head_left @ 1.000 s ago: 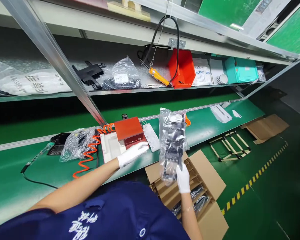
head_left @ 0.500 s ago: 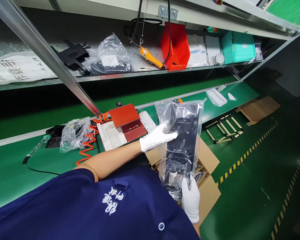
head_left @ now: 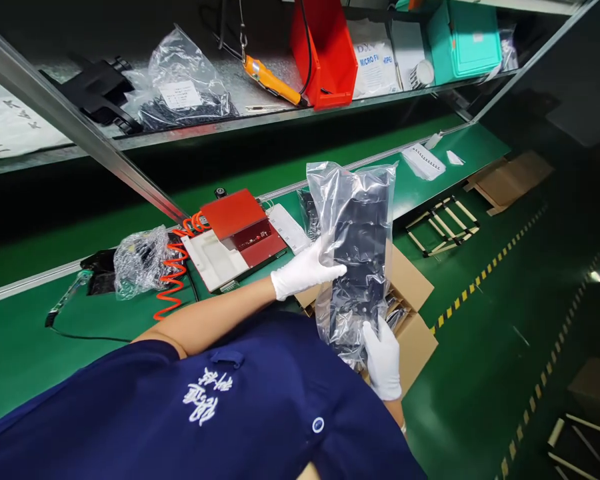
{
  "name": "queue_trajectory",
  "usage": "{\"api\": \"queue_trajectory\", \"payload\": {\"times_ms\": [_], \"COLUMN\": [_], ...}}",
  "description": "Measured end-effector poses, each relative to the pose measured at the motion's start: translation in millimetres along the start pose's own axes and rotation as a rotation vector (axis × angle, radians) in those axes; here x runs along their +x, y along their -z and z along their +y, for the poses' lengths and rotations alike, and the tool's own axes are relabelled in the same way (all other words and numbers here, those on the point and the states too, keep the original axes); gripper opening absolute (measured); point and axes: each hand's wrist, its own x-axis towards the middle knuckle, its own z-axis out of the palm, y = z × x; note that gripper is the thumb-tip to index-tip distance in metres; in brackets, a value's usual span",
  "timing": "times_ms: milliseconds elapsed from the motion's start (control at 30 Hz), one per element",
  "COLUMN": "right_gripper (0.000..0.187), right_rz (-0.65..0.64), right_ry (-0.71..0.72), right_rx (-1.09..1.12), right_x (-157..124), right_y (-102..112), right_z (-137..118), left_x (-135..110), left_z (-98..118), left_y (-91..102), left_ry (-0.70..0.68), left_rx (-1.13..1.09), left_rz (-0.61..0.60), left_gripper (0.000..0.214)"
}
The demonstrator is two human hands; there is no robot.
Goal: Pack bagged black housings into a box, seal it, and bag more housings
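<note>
Holding a clear bag [head_left: 353,247] upright in front of us, we gripped it with both gloved hands above the open carton [head_left: 410,300] on the floor. Our right hand [head_left: 384,360] was closed on the bag's bottom end, fingers wrapped up around the crumpled plastic. Our left hand [head_left: 305,270] lay against the bag's left edge about halfway up, fingers stretched flat across the front; whether the thumb pinched it from behind, we could not tell. Inside the bag sat a black part [head_left: 357,267], long and flat, filling most of the length, while the open top of the plastic stood loose above it.

The carton was just under the bag, its flaps spread; its inside was mostly hidden by the bag. To the left, on the green bench [head_left: 25,333], lay a red box [head_left: 243,227] beside a white tray [head_left: 213,257], with an orange coiled hose [head_left: 173,277] running past them and a smaller crumpled bag [head_left: 137,260] further left. On the shelf above stood a red bin [head_left: 325,53], an orange driver [head_left: 273,81] on a cable, a teal case [head_left: 463,40] and another bag [head_left: 183,83] of dark parts.
</note>
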Motion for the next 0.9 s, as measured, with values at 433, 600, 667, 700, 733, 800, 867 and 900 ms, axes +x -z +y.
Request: {"api": "queue_trajectory", "payload": {"times_ms": [433, 600, 667, 700, 733, 800, 867, 900], "right_gripper": [0.057, 0.053, 0.048, 0.045, 0.044, 0.055, 0.081, 0.090], "right_rz": [-0.005, 0.223, 0.369, 0.426, 0.466, 0.492, 0.455, 0.426], "right_ry": [0.121, 0.404, 0.663, 0.802, 0.936, 1.134, 1.230, 1.251], "right_rx": [-0.006, -0.280, -0.492, -0.590, -0.667, -0.723, -0.659, -0.611], "right_x": [2.6, 1.2, 1.2, 1.1, 1.1, 1.1, 1.8, 2.3], "right_y": [8.8, 7.0, 7.8, 8.8, 9.9, 12.1, 12.5, 11.5], "right_z": [-13.1, 2.8, 11.9, 16.3, 20.6, 29.3, 39.6, 45.4], "left_x": [-33.1, -8.5, 4.2, 8.8, 11.9, 12.9, 9.1, 6.5], "left_z": [-14.3, -2.5, -0.4, -0.9, -2.4, -7.6, -13.7, -16.0], "left_y": [-28.4, -5.9, 4.8, 9.0, 11.9, 13.9, 11.3, 9.0], "left_ry": [0.128, 0.038, 0.046, 0.067, 0.091, 0.128, 0.126, 0.112], "left_rx": [0.067, -0.305, -0.448, -0.478, -0.470, -0.369, -0.246, -0.193], "left_rz": [-0.079, 0.007, 0.054, 0.083, 0.112, 0.150, 0.170, 0.177], "left_gripper": [0.101, 0.093, 0.087, 0.086, 0.087, 0.090, 0.089, 0.086]}}
